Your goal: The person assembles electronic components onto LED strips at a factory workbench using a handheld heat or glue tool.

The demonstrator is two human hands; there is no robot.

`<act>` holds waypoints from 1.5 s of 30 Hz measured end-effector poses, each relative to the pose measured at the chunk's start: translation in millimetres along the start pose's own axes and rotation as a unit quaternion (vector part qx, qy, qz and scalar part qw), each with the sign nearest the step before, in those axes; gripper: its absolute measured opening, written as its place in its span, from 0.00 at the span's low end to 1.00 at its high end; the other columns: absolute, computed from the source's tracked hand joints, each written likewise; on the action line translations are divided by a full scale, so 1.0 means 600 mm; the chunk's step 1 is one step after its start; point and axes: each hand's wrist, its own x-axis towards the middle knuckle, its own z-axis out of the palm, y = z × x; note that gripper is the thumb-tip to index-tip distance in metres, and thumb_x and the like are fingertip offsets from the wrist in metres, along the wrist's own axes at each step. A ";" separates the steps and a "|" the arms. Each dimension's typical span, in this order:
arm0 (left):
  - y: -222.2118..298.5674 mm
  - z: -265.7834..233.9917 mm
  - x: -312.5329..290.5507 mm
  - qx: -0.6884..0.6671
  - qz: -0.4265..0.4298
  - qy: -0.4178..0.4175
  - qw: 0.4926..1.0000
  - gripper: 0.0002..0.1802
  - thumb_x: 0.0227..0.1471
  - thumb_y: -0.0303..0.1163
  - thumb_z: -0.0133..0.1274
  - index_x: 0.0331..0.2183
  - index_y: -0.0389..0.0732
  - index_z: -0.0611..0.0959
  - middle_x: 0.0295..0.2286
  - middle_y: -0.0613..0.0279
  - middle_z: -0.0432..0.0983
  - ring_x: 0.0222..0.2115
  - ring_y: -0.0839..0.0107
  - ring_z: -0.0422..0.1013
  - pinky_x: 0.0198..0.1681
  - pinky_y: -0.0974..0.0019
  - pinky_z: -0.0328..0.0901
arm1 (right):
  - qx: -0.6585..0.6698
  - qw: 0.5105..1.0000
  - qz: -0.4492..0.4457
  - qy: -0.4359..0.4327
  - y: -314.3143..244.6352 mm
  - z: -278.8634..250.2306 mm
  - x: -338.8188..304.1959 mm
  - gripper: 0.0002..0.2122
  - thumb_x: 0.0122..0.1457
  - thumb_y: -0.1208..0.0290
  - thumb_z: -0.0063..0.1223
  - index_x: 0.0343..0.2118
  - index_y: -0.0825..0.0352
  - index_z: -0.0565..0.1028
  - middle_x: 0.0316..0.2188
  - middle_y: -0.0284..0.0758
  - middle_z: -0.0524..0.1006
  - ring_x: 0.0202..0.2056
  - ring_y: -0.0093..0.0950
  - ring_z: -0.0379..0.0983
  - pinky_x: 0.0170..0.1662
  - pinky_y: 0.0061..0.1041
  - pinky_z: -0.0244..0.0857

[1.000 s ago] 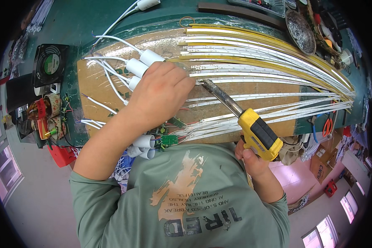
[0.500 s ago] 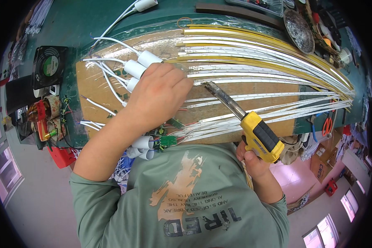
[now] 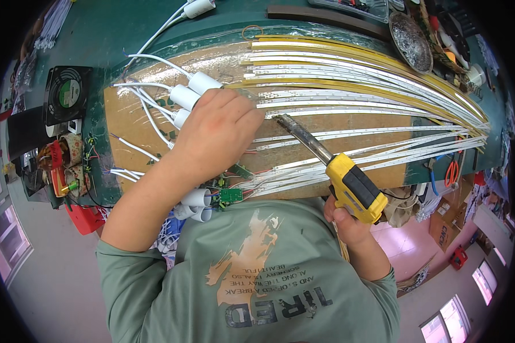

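Note:
My left hand [image 3: 222,132] is closed over the left ends of the LED strips [image 3: 337,105]. Its fingertips are hidden under the hand, so what they pinch does not show. In my right hand [image 3: 349,224] is a yellow and black soldering gun [image 3: 357,187], gripped by its handle. The gun's dark tip points up and left, close to a strip's end beside my left fingers; contact cannot be made out. White cylindrical lamp caps [image 3: 204,83] with white cables lie left of my left hand. Nearer my body, a green circuit board [image 3: 231,195] sits beside more white caps [image 3: 197,198].
Brown cardboard [image 3: 326,121] lies under the strips on the green table [image 3: 234,16]. A black fan [image 3: 68,94] stands at the left. Far right are a round metal dish [image 3: 411,43] and a dark bar [image 3: 326,19]. Orange-handled scissors [image 3: 452,173] lie at the right edge.
The soldering gun and my right hand have shifted slightly left, bringing the tip a little closer to my left fingers. My left hand keeps its closed pose.

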 end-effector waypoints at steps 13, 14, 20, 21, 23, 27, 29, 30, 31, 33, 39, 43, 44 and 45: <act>-0.001 0.000 0.000 0.005 0.009 -0.005 1.000 0.13 0.40 0.24 0.57 0.34 0.40 0.81 0.32 0.61 0.74 0.38 0.60 0.71 0.45 0.58 0.64 | -0.036 0.999 -0.037 0.000 0.007 -0.001 0.000 0.29 0.57 0.61 0.60 0.56 0.73 0.65 0.25 0.33 0.69 0.22 0.22 0.64 0.26 0.22 0.61; -0.001 0.000 0.000 0.005 0.009 -0.005 1.000 0.13 0.40 0.24 0.57 0.34 0.40 0.81 0.32 0.61 0.74 0.38 0.60 0.71 0.45 0.58 0.64 | -0.053 0.997 -0.048 -0.001 0.009 -0.002 -0.001 0.28 0.58 0.61 0.60 0.56 0.73 0.65 0.26 0.34 0.70 0.22 0.22 0.65 0.25 0.22 0.61; 0.000 -0.001 0.001 0.008 0.014 0.004 1.000 0.13 0.41 0.23 0.57 0.34 0.41 0.81 0.32 0.62 0.75 0.37 0.60 0.71 0.44 0.59 0.64 | -0.081 0.995 -0.064 -0.002 0.009 -0.003 -0.001 0.27 0.59 0.62 0.58 0.56 0.73 0.64 0.28 0.37 0.71 0.22 0.23 0.66 0.25 0.22 0.62; 0.000 0.000 0.001 0.008 0.019 0.017 1.000 0.13 0.41 0.23 0.57 0.34 0.41 0.81 0.32 0.62 0.74 0.37 0.60 0.71 0.44 0.59 0.65 | -0.081 0.994 -0.067 0.000 0.008 -0.002 -0.001 0.27 0.59 0.63 0.57 0.56 0.73 0.64 0.28 0.37 0.72 0.22 0.24 0.66 0.25 0.22 0.62; -0.001 0.001 0.001 0.007 0.024 0.029 0.999 0.13 0.41 0.23 0.57 0.34 0.41 0.81 0.32 0.62 0.74 0.36 0.60 0.71 0.43 0.59 0.65 | -0.082 0.994 -0.069 -0.009 0.009 -0.005 -0.001 0.26 0.59 0.63 0.57 0.56 0.72 0.64 0.28 0.37 0.71 0.22 0.24 0.66 0.25 0.22 0.62; 0.004 -0.001 0.001 0.000 0.041 0.039 0.998 0.12 0.40 0.23 0.57 0.33 0.42 0.82 0.31 0.61 0.74 0.35 0.60 0.71 0.42 0.59 0.65 | -0.099 0.992 -0.073 -0.018 0.011 -0.008 -0.001 0.25 0.60 0.65 0.55 0.57 0.71 0.63 0.26 0.38 0.71 0.22 0.25 0.66 0.25 0.23 0.62; 0.005 -0.002 0.002 -0.005 0.048 0.037 0.998 0.12 0.39 0.23 0.57 0.32 0.42 0.82 0.30 0.61 0.74 0.35 0.60 0.71 0.42 0.59 0.65 | -0.104 0.992 -0.072 -0.023 0.007 -0.008 0.001 0.25 0.60 0.65 0.54 0.57 0.71 0.63 0.26 0.38 0.71 0.22 0.25 0.66 0.25 0.23 0.62; 0.005 -0.001 0.001 -0.008 0.045 0.036 0.998 0.12 0.39 0.23 0.57 0.32 0.41 0.82 0.30 0.61 0.74 0.34 0.60 0.71 0.41 0.59 0.66 | -0.110 0.991 -0.072 -0.029 0.006 -0.008 0.001 0.25 0.60 0.65 0.54 0.57 0.71 0.63 0.25 0.38 0.71 0.22 0.25 0.66 0.25 0.23 0.62; 0.004 0.000 0.001 -0.010 0.041 0.034 0.999 0.12 0.39 0.23 0.57 0.32 0.41 0.82 0.29 0.61 0.73 0.34 0.60 0.71 0.40 0.59 0.66 | -0.109 0.991 -0.072 -0.028 0.007 -0.009 0.000 0.25 0.60 0.65 0.54 0.57 0.71 0.63 0.25 0.38 0.71 0.22 0.25 0.66 0.25 0.23 0.62; 0.002 0.003 0.001 -0.016 0.041 0.038 0.998 0.12 0.39 0.22 0.57 0.32 0.41 0.82 0.29 0.61 0.73 0.33 0.60 0.71 0.39 0.59 0.66 | -0.114 0.990 -0.073 -0.029 0.007 -0.009 -0.001 0.25 0.60 0.65 0.54 0.57 0.71 0.63 0.25 0.38 0.71 0.23 0.24 0.66 0.25 0.23 0.63; 0.006 0.005 0.001 -0.016 0.029 0.051 0.998 0.12 0.39 0.22 0.58 0.32 0.41 0.81 0.27 0.61 0.72 0.31 0.59 0.70 0.38 0.58 0.66 | -0.092 0.995 -0.031 0.014 -0.009 -0.005 -0.001 0.08 0.54 0.73 0.62 0.37 0.67 0.78 0.27 0.32 0.78 0.28 0.24 0.75 0.32 0.24 0.68; 0.005 0.005 0.000 -0.015 0.024 0.034 0.999 0.12 0.38 0.22 0.58 0.32 0.41 0.81 0.27 0.60 0.72 0.32 0.59 0.70 0.38 0.58 0.66 | -0.087 0.996 -0.031 0.006 -0.012 -0.003 0.001 0.09 0.53 0.73 0.62 0.37 0.67 0.78 0.27 0.32 0.78 0.27 0.24 0.75 0.31 0.24 0.68; 0.005 0.006 0.000 -0.016 0.024 0.034 0.999 0.12 0.38 0.22 0.58 0.32 0.41 0.81 0.27 0.60 0.72 0.32 0.59 0.70 0.38 0.58 0.66 | -0.073 0.997 -0.040 0.006 -0.010 -0.002 0.001 0.10 0.53 0.73 0.62 0.37 0.68 0.77 0.26 0.32 0.77 0.27 0.24 0.74 0.31 0.23 0.68; 0.005 0.006 -0.001 -0.016 0.025 0.033 0.999 0.13 0.38 0.22 0.58 0.32 0.41 0.81 0.28 0.60 0.72 0.32 0.58 0.70 0.38 0.58 0.66 | -0.059 0.997 -0.049 0.006 -0.007 -0.002 0.002 0.10 0.52 0.73 0.62 0.37 0.68 0.76 0.26 0.32 0.77 0.26 0.24 0.74 0.31 0.23 0.67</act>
